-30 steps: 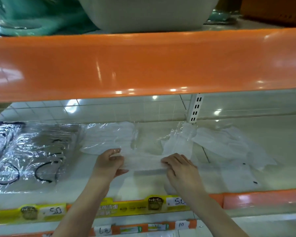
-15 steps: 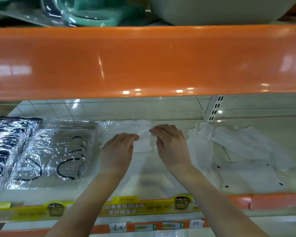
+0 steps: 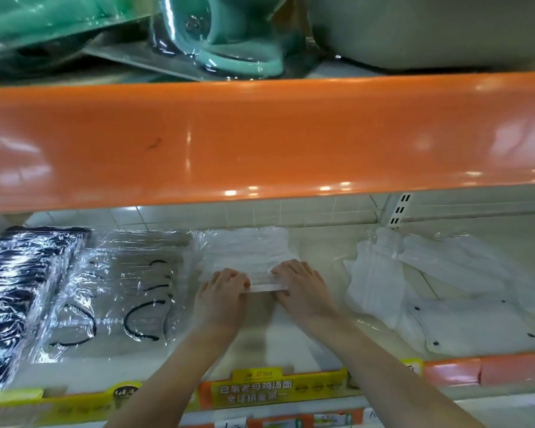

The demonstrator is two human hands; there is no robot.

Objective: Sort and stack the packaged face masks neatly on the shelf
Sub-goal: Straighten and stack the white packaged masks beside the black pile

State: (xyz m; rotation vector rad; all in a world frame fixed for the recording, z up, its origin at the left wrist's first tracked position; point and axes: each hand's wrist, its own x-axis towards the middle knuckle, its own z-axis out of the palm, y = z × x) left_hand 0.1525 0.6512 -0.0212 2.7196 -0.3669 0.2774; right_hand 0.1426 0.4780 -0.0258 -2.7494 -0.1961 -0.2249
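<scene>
1. Left hand (image 3: 221,299) is palm down on the shelf (image 3: 306,251), fingers bent at the knuckles and curled onto the near left end of a white mask pack (image 3: 247,257). It looks like a grip on that near edge, with the fingertips tucked out of sight.

2. Right hand (image 3: 303,288) mirrors it on the near right end of the same pack, fingers curled over the edge and thumb side facing the left hand. The two hands sit close together with a short strip of the pack's folded edge showing between them.

3. The white mask pack lies flat, mid-shelf, a bit left of centre. Its long axis runs front to back, with the near end at the hands and the far end pointing toward the tiled back wall (image 3: 260,213). The pleat lines run left to right across it.

4. Just beside it on the left is a clear-wrapped pack of masks with black ear loops (image 3: 127,291), also lying flat, edges about touching. Further left is a pack of dark masks (image 3: 19,291), at the frame's edge.

5. Off to the right, well apart from the hands, there's a loose heap of white masks (image 3: 445,288) in crumpled plastic, pointing every which way.

6. The orange shelf lip (image 3: 260,140) overhead blocks a lot of the view, with green plastic ware (image 3: 216,41) on top of it. Yellow price strip (image 3: 260,390) runs along the front edge.
</scene>
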